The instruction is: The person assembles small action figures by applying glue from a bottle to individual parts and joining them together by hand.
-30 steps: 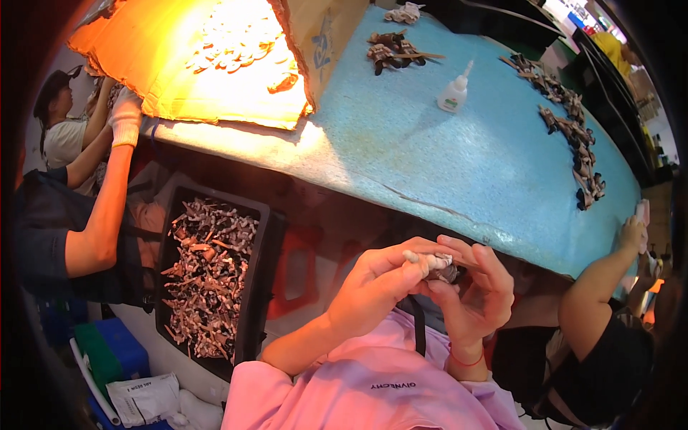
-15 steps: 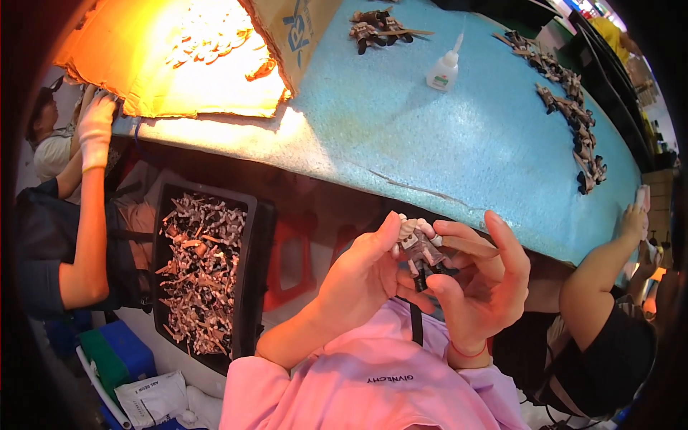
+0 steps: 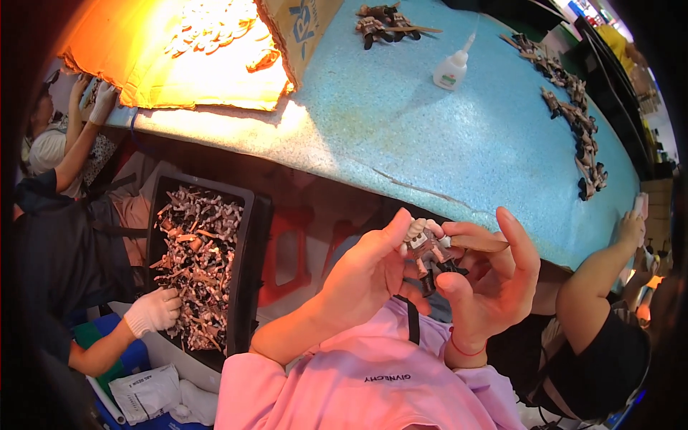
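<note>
A small painted figurine (image 3: 428,251), with a whitish upper part, grey-brown body and dark feet, is held up before my chest, over the near table edge. My left hand (image 3: 362,269) is closed on its left side, with the thumb at its top. My right hand (image 3: 494,287) curls about its other side, thumb near the feet and index finger raised away. A flat brown blade-like piece (image 3: 479,244) sticks out from the figurine across my right fingers. Part of the grip is hidden behind the figurine.
A blue table (image 3: 401,136) carries a white dropper bottle (image 3: 450,70), grouped figurines (image 3: 387,25) and a row of figurines (image 3: 573,111). Cardboard (image 3: 208,86) lies brightly lit at left. A black crate (image 3: 247,265) holds many figurines; a co-worker's gloved hand (image 3: 154,312) touches them. Another person's arm (image 3: 598,261) is right.
The co-worker's gloved hand now reaches into the black crate. My hands and the figurine have shifted slightly right, and the figurine is tilted a little differently.
</note>
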Tool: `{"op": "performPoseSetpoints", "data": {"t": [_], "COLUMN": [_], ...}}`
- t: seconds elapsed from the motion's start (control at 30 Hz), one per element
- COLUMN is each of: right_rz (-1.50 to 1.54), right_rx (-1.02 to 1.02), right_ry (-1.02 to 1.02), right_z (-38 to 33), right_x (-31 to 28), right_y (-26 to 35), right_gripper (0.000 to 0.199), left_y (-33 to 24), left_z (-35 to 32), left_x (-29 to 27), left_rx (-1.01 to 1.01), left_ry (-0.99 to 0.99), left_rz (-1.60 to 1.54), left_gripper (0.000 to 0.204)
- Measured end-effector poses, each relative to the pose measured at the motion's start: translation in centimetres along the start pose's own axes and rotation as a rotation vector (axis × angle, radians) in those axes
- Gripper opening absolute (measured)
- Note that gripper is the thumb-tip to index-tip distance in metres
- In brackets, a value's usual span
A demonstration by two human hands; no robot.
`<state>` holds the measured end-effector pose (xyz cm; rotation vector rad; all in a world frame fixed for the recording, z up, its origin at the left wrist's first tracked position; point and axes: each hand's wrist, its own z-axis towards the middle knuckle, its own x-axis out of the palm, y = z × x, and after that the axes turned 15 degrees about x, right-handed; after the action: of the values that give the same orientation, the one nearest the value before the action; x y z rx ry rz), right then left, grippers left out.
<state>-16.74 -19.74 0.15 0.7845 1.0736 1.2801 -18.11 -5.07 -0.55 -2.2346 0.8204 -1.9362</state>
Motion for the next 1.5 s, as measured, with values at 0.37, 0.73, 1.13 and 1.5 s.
{"op": "performPoseSetpoints", "data": {"t": [0.37,0.73,1.13,1.5], "right_rz": [-0.026,0.167,0.241,0.094], "right_rx": [0.137,0.403,0.448,0.41], "right_ry": [0.035,0.112,0.081,0.142], "right_z": [-0.2,-0.1,-0.5,3.3], "right_x": [-0.2,-1.3,-2.9,-3.9], "right_y": [0.8,1.8,0.8,1.2], "right_gripper": [0.076,0.071,0.036,0.038], "left_y": [0.5,0.4,1.3,0.5], "left_z": [0.0,-0.3,1.1,2.3], "left_x": [-1.5,-0.1,1.2,0.5], "left_rx": [0.071,0.331,0.666,0.797], "left_ry": [0.081,0.064,0.258,0.173], "left_rz": [-0.062,0.314,0.822,0.888], "left_gripper": [0.042,0.035,0.02,0.04]}}
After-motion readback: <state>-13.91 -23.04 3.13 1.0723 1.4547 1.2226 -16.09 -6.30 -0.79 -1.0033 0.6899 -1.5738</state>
